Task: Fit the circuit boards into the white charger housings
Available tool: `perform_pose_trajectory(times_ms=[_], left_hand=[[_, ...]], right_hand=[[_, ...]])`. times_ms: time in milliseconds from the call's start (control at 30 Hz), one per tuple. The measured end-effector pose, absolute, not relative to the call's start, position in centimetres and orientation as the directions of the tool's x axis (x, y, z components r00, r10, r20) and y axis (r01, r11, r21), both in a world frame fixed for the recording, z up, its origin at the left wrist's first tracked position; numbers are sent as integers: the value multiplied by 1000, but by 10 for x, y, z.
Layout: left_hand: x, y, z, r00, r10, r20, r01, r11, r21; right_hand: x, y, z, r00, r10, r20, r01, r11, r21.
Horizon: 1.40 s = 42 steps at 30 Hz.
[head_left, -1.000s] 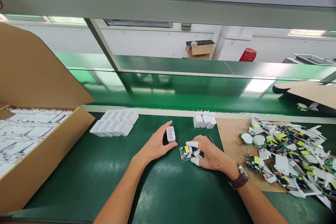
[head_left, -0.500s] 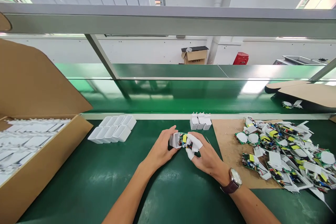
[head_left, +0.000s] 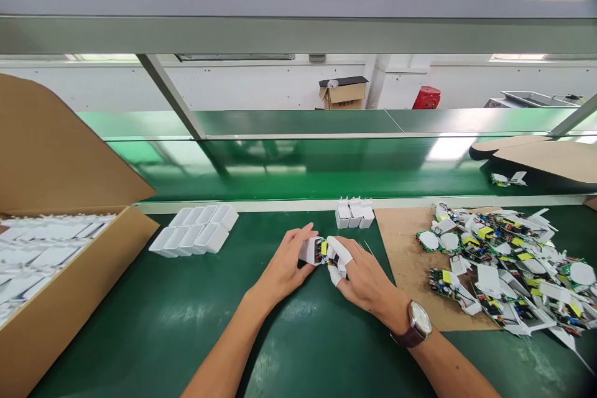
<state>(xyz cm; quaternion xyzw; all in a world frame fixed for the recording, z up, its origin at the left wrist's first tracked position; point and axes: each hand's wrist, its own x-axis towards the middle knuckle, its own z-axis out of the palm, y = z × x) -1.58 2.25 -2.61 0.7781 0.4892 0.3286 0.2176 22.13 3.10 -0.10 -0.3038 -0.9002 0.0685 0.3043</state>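
Observation:
My left hand (head_left: 290, 261) is closed around a white plastic casing (head_left: 308, 250), its open end facing right. In my right hand (head_left: 357, 270), with white covers on the thumb and a finger, is a circuit board (head_left: 323, 250) carrying a yellow part and dark components. The board's left end sits at the casing's mouth; how far it reaches inside is hidden. Both hands meet low over the green tabletop. Beyond them stand a few white casings with pins (head_left: 354, 212). To the left lie two rows of white open casings (head_left: 194, 230).
On the right, a heap of circuit boards with white parts (head_left: 508, 267) covers a brown cardboard sheet (head_left: 403, 273). An open carton (head_left: 88, 267) of white pieces stands at the left. A green conveyor (head_left: 326, 168) runs behind, below a metal frame bar (head_left: 298, 25).
The circuit board has moved slightly left, closer into the casing, with my right hand following. My left hand keeps its hold. The whole view has shifted a little.

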Motion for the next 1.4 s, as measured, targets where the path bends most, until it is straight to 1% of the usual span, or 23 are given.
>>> perform_pose_trajectory(times_ms=[333, 433, 667, 967, 1133, 1267, 1333, 1400], left_hand=[[-16, 24, -31, 318, 890, 326, 619, -456, 640], [-16, 24, -32, 319, 899, 302, 630, -439, 641], [-15, 24, -31, 312, 901, 302, 637, -434, 637], [-15, 24, -31, 308, 899, 313, 628, -439, 643], [-13, 23, -31, 312, 899, 308, 633, -438, 638], [-9, 22, -30, 329, 891, 313, 603, -454, 656], [-8, 21, -30, 337, 888, 312, 575, -456, 679], [-7, 19, -30, 346, 896, 279, 549, -435, 714]], right_hand=[[221, 29, 3, -660, 581, 476, 524, 810, -263], [221, 29, 2, -665, 584, 465, 528, 808, -261], [221, 30, 4, -651, 570, 500, 513, 817, -263], [222, 29, 8, -666, 559, 494, 521, 823, -229], [225, 32, 2, -675, 564, 476, 497, 824, -272], [224, 31, 1, -691, 574, 438, 482, 819, -312], [223, 30, 0, -686, 595, 419, 466, 801, -375], [222, 30, -2, -618, 675, 403, 452, 724, -521]])
